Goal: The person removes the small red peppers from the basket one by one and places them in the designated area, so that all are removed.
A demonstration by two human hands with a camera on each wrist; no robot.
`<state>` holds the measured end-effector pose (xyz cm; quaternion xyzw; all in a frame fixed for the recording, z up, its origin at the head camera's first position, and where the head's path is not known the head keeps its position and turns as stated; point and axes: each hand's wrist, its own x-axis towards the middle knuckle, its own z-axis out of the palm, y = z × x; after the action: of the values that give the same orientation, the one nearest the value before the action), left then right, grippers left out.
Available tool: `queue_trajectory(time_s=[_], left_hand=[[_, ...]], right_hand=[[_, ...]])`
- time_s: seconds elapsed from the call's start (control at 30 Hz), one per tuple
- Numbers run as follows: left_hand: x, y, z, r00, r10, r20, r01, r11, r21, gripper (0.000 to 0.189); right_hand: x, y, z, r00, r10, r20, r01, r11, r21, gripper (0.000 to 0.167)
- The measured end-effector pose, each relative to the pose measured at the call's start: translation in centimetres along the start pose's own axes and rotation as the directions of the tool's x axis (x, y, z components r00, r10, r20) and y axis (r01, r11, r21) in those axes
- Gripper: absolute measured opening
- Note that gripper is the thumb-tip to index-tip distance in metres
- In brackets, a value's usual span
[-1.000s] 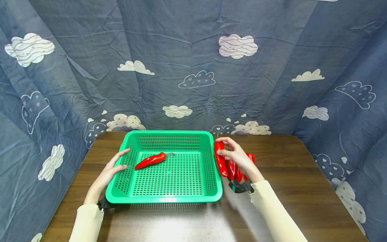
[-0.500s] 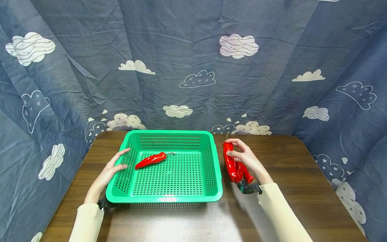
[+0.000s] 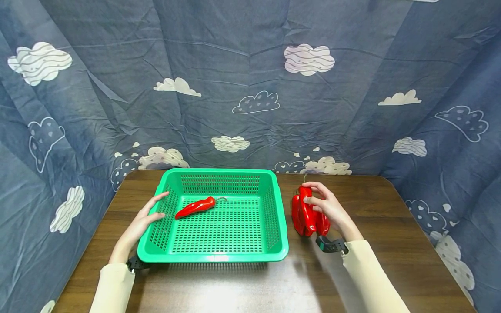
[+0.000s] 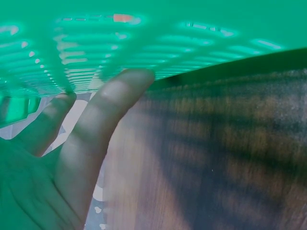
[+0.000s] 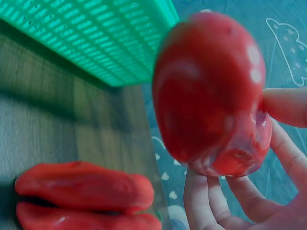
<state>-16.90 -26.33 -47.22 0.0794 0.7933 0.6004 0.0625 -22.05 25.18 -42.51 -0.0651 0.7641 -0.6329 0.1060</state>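
My right hand point(image 3: 330, 208) holds a long red chili pepper point(image 3: 308, 211) between thumb and fingers, its curved stem pointing to the back. Seen from the right wrist, the held chili pepper point(image 5: 211, 91) is end-on and large. It overlaps other red chili peppers point(image 3: 296, 217) lying on the table right of the green basket point(image 3: 213, 258). One red chili pepper point(image 3: 195, 208) lies inside the basket, left of its middle. At the basket's left side is my left hand point(image 3: 140, 224), fingers extended. In the left wrist view, the left thumb point(image 4: 112, 103) is right at the slotted outer wall.
A brown wooden table point(image 3: 364, 204) carries the basket and peppers. Behind it and at both sides hangs a dark blue curtain point(image 3: 250, 65) printed with white clouds. The perforated basket wall point(image 5: 105, 43) also shows beside the right hand in the right wrist view.
My right hand has moved to the right with the chili pepper, from beside the basket's right rim to over the other peppers. The left hand and basket have stayed in place.
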Motion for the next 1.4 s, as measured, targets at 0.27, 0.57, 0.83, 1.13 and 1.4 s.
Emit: queue_trajectory(time_s=[0.27, 0.57, 0.83, 1.13, 1.4], left_hand=[[-0.1, -0.1, 0.0, 1.0, -0.014, -0.002, 0.014, 1.0, -0.007, 0.061], [-0.1, 0.0, 0.0, 1.0, 0.01, -0.002, -0.01, 1.0, 0.005, 0.061], [0.0, -0.1, 0.1, 1.0, -0.001, -0.006, 0.001, 1.0, -0.008, 0.062], [0.0, 0.0, 0.1, 1.0, 0.015, -0.005, -0.015, 1.0, -0.007, 0.061], [0.0, 0.0, 0.0, 1.0, 0.009, -0.006, -0.009, 1.0, -0.006, 0.062]], right_hand=[[-0.6, 0.9, -1.1, 0.999, -0.005, -0.045, 0.005, 1.0, 0.002, 0.045], [-1.0, 2.0, -2.3, 0.997, -0.005, -0.079, 0.008, 0.999, 0.031, 0.045], [-1.3, 2.8, -3.7, 0.992, -0.001, -0.124, 0.006, 0.999, 0.042, 0.04], [-1.6, 3.8, -4.7, 0.99, -0.024, -0.14, 0.033, 0.997, 0.067, 0.034], [-1.8, 4.8, -5.8, 0.986, -0.012, -0.164, 0.023, 0.998, 0.063, 0.034]])
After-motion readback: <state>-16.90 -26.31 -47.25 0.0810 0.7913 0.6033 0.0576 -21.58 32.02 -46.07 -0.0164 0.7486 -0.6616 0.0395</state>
